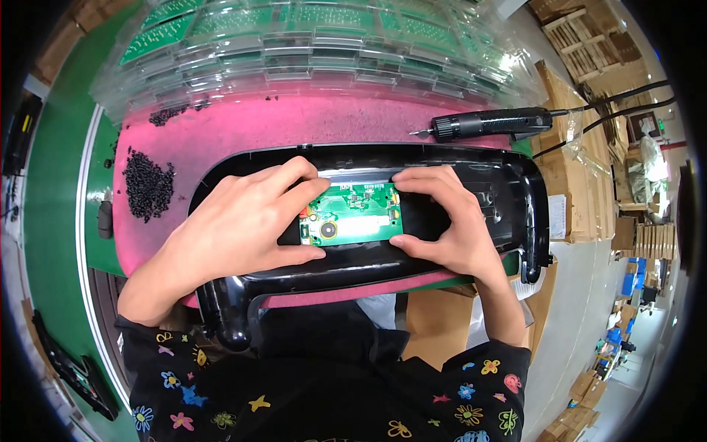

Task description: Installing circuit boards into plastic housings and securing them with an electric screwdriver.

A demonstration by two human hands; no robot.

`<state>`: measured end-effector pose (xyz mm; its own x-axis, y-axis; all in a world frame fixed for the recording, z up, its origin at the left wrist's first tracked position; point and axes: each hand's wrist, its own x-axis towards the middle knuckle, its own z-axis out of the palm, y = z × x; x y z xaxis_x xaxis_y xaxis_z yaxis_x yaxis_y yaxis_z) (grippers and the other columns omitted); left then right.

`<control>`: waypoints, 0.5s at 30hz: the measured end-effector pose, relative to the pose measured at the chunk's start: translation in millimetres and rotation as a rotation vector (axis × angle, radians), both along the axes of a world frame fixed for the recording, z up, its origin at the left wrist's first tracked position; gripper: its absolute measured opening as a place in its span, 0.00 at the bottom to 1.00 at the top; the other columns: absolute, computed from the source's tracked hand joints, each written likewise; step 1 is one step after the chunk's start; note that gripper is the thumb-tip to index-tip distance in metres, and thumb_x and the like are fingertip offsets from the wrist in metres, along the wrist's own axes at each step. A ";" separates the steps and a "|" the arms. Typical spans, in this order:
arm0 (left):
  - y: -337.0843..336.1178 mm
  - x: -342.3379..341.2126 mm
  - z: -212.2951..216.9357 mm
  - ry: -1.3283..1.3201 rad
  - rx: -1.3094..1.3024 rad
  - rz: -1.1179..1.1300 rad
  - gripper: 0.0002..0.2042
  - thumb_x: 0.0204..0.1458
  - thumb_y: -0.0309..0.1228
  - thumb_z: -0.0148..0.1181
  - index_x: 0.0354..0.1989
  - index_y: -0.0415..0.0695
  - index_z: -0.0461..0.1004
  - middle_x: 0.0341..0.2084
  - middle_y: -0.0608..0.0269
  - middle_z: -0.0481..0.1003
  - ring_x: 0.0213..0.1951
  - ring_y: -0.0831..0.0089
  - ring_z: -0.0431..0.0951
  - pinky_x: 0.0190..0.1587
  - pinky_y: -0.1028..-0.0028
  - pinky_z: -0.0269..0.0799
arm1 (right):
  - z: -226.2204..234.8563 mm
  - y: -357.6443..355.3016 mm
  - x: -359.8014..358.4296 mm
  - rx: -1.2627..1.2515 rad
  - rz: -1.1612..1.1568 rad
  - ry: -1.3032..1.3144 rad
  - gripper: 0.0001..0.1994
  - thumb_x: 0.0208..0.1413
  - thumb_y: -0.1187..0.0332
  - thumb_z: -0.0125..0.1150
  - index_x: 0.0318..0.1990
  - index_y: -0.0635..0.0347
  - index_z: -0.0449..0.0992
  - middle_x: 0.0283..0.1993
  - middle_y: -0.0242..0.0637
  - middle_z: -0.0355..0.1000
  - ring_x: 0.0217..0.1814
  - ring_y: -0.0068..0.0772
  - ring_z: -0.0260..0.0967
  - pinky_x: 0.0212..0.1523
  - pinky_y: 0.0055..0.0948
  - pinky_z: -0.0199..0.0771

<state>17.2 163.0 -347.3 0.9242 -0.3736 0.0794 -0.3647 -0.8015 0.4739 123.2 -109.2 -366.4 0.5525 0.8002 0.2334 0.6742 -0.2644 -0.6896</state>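
Green workshop floor point(62, 147) curves down the left of the frame, beside a pink work mat point(331, 118) across the centre. Stacked clear plastic trays point(317, 51) with green panels span the top. On the mat, mid-frame, lies a long black plastic housing point(427, 157), hollow side up. A black electric screwdriver point(490, 124) rests at upper right. Left hand point(247, 214) and right hand point(460, 221) pinch opposite ends of a green circuit board point(353, 210), centred over the housing. Tiny black screw-like parts point(147, 184) lie heaped at left.
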 end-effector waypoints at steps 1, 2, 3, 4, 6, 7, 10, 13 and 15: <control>-0.6 0.5 0.1 -0.004 0.003 -0.001 0.33 0.36 0.38 0.76 0.53 0.40 0.72 0.45 0.61 0.71 0.38 0.61 0.79 0.33 0.66 0.75 | -0.3 -0.1 -0.1 0.000 -0.001 0.007 0.29 0.35 0.70 0.78 0.50 0.62 0.75 0.53 0.44 0.74 0.55 0.47 0.69 0.58 0.39 0.69; -1.0 0.4 0.2 0.003 0.003 -0.002 0.33 0.36 0.38 0.76 0.53 0.40 0.72 0.45 0.61 0.71 0.38 0.61 0.79 0.33 0.66 0.75 | -0.3 -0.2 -0.1 -0.005 -0.006 0.006 0.29 0.35 0.70 0.78 0.50 0.62 0.75 0.53 0.43 0.73 0.55 0.47 0.69 0.58 0.39 0.69; -1.2 0.0 0.4 0.008 0.021 0.006 0.34 0.36 0.38 0.76 0.54 0.40 0.71 0.45 0.61 0.71 0.38 0.61 0.79 0.33 0.67 0.75 | -0.4 -0.2 -0.1 -0.010 -0.010 0.004 0.29 0.35 0.70 0.78 0.50 0.62 0.75 0.53 0.43 0.73 0.55 0.47 0.69 0.58 0.39 0.69; -1.4 0.1 0.4 0.012 0.037 0.013 0.34 0.36 0.39 0.76 0.54 0.40 0.71 0.46 0.61 0.70 0.38 0.62 0.79 0.33 0.67 0.75 | -0.1 -0.4 0.2 -0.011 -0.012 0.010 0.29 0.35 0.70 0.78 0.50 0.62 0.75 0.53 0.43 0.73 0.55 0.47 0.69 0.58 0.39 0.69; -1.1 0.5 0.0 0.009 0.042 0.006 0.35 0.36 0.39 0.76 0.55 0.40 0.70 0.46 0.61 0.70 0.39 0.62 0.79 0.33 0.67 0.76 | 0.3 -0.5 0.5 -0.017 -0.010 0.000 0.29 0.35 0.71 0.78 0.50 0.62 0.75 0.53 0.42 0.72 0.55 0.47 0.68 0.57 0.38 0.69; -1.1 0.9 -0.3 0.001 0.048 0.001 0.36 0.36 0.39 0.76 0.56 0.40 0.70 0.46 0.60 0.70 0.39 0.62 0.78 0.33 0.67 0.76 | -0.2 -0.6 0.6 -0.018 -0.012 0.004 0.29 0.35 0.71 0.78 0.50 0.62 0.75 0.53 0.42 0.72 0.55 0.47 0.68 0.57 0.38 0.69; -2.4 0.6 -1.1 0.020 0.063 0.002 0.36 0.36 0.39 0.76 0.56 0.41 0.69 0.47 0.60 0.70 0.40 0.61 0.78 0.34 0.67 0.76 | -1.2 -0.3 0.3 -0.016 -0.011 -0.002 0.29 0.35 0.72 0.77 0.50 0.62 0.74 0.53 0.41 0.71 0.55 0.47 0.67 0.57 0.38 0.69; -2.6 0.4 -2.0 0.013 0.061 0.001 0.36 0.36 0.39 0.75 0.57 0.41 0.69 0.48 0.59 0.69 0.41 0.60 0.78 0.35 0.66 0.76 | -0.9 -0.1 -0.1 -0.026 -0.013 -0.012 0.29 0.35 0.73 0.77 0.50 0.62 0.74 0.54 0.41 0.71 0.55 0.47 0.67 0.57 0.38 0.69; -2.7 -0.3 -2.2 0.009 0.057 0.002 0.36 0.36 0.39 0.75 0.57 0.40 0.69 0.48 0.59 0.69 0.41 0.60 0.78 0.36 0.66 0.76 | -0.5 0.0 -0.7 -0.029 -0.013 -0.014 0.29 0.35 0.73 0.77 0.50 0.62 0.74 0.54 0.41 0.71 0.54 0.47 0.67 0.56 0.38 0.69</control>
